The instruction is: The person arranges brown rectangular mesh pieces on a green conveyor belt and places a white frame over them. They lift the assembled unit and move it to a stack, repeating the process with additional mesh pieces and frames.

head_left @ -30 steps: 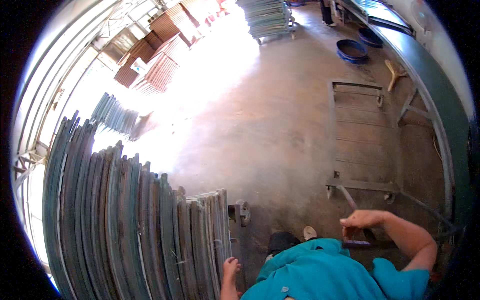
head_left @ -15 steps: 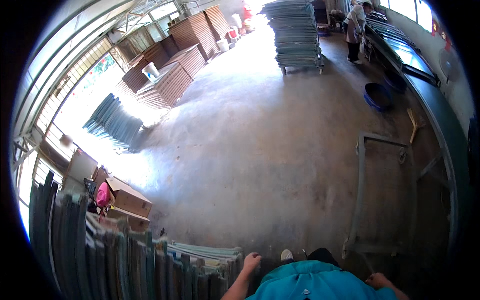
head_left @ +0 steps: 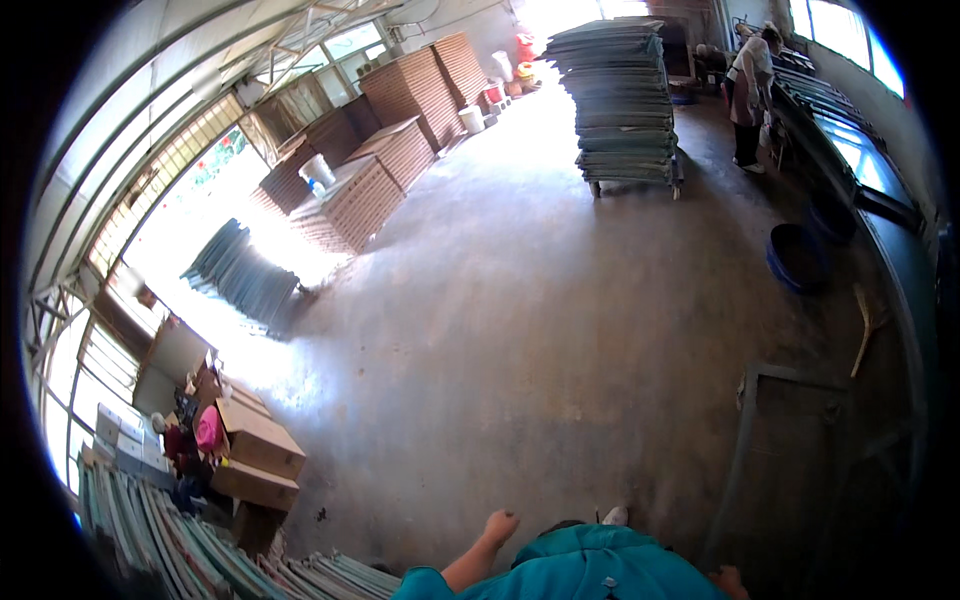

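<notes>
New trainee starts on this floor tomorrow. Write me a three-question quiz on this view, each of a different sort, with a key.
1. True or false: the person's left hand grips one of the grey-green panels standing on edge at lower left.
2. Multiple choice: the tall stack of flat grey sheets at the far end rests on A) a low wheeled cart, B) a brown carton, C) a bench.
3. Fill in: the round tub on the concrete floor near the long bench on the right is ____ in colour.

Key
1. False: the hand is empty, fingers curled, apart from the panels.
2. A
3. Blue
</notes>
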Demonstrator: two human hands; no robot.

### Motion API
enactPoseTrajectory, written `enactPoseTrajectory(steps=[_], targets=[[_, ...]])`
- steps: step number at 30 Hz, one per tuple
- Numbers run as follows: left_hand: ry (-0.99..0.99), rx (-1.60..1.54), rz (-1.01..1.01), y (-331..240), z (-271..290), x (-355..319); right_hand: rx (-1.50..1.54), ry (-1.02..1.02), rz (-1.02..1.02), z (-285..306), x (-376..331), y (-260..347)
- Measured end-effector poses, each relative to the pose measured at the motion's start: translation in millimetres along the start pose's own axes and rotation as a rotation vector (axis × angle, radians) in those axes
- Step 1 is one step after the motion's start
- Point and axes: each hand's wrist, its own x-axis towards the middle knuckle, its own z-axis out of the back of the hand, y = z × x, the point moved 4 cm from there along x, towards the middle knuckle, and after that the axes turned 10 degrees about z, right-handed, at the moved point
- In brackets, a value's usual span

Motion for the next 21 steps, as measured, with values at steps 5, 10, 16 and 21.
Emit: enactPoseTrajectory(steps=[5, 10, 16, 21], targets=[[0.027, 0.665, -0.161, -22.6, -8.6, 62.2, 0.38, 0.068, -0.054, 173.5, 154.8, 149.8], [0.1, 0.539, -0.323, -160.8, 7.2, 80.8, 0.38, 0.041, -0.129, 282.8, 254.6, 200.5], [0.263, 0.376, -0.232, -428.8, -25.6, 159.6, 0.342, 0.005, -0.367, 337.3, 304.6, 122.1], [0.37, -0.094, -0.039, -673.3, -74.3, 189.9, 0.632, -0.095, -0.708, 362.1, 283.9, 70.8]])
